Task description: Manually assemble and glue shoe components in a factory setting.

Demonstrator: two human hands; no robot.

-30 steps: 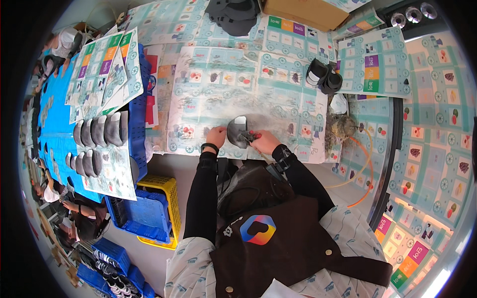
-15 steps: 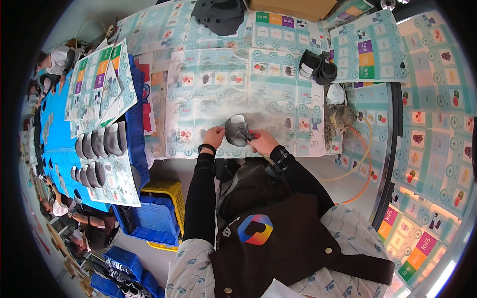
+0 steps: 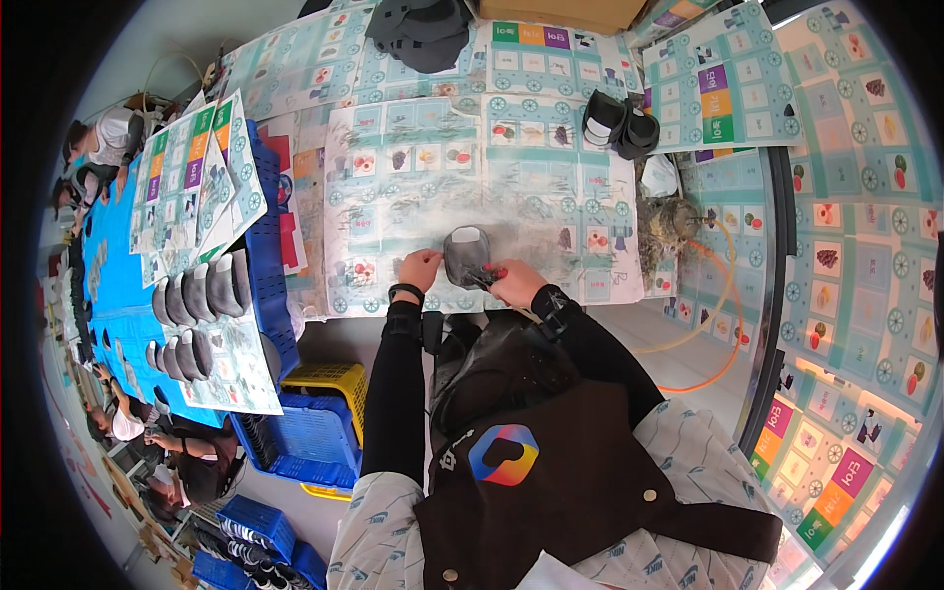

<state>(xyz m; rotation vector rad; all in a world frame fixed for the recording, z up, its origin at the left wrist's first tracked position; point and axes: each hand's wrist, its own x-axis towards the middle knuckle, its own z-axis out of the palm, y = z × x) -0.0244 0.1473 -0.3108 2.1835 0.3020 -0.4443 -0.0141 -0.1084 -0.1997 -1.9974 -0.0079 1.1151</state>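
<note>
A dark grey rounded piece (image 3: pixel 465 258) with a pale patch at its top edge is on the near part of the paper-covered table. My left hand (image 3: pixel 420 270) is at its left side, thumb and fingertips pinched together close to the edge. Whether anything is between those fingertips is too small to make out. On the piece's lower right, my right hand (image 3: pixel 518 285) grips a small red-handled tool (image 3: pixel 491 274) whose dark front end meets the piece. Its exact kind is hidden by the fingers. A thin pale line, perhaps a hose, shows near my right wrist.
Similar dark curved pieces (image 3: pixel 202 292) line a board at the left, by a blue crate (image 3: pixel 307 438). Black shoes (image 3: pixel 619 125) and a dusty round lump (image 3: pixel 671 220) with an orange hose (image 3: pixel 736 329) lie right. Dark grey pieces (image 3: pixel 421 34) are heaped at the back. Other people are far left.
The grey piece has turned a little and shows a broader, squarer outline. My left fingertips have drawn slightly away from its edge. My right hand keeps the tool against it. The view has shifted slightly.
</note>
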